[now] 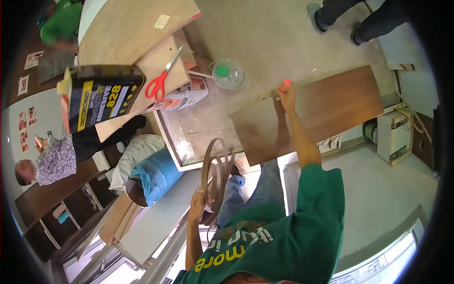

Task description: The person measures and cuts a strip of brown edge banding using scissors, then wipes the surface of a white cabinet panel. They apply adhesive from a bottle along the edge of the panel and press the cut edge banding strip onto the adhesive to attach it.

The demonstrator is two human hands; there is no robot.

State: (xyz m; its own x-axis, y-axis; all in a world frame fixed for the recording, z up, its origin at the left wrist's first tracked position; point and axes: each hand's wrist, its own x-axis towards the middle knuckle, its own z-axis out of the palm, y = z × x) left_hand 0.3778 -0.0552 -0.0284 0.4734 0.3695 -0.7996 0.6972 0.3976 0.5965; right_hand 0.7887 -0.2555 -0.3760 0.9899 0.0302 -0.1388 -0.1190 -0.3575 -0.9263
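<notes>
Low on the left, my left hand [196, 202] is closed round a loosely coiled brown edging strip [206, 163], whose loops stand up in front of my legs. Right of centre, my right hand [287, 100] grips a small object with a rounded orange-red end [285, 85]; the fingers hide the rest, so its kind is unclear. It is held over a brown wood-finish board [338, 102], and my forearm crosses above that board. To the left, red-handled scissors [158, 87] lie on a pale board beside a black and yellow adhesive tin [101, 102].
A clear jug with a green cap [229, 73] stands beyond the board. A white-edged panel [165, 142] and a blue-wrapped roll [158, 175] are at left. One person [56, 161] is at far left, another's green shirt [60, 26] upper left; dark-trousered legs [336, 14] stand upper right.
</notes>
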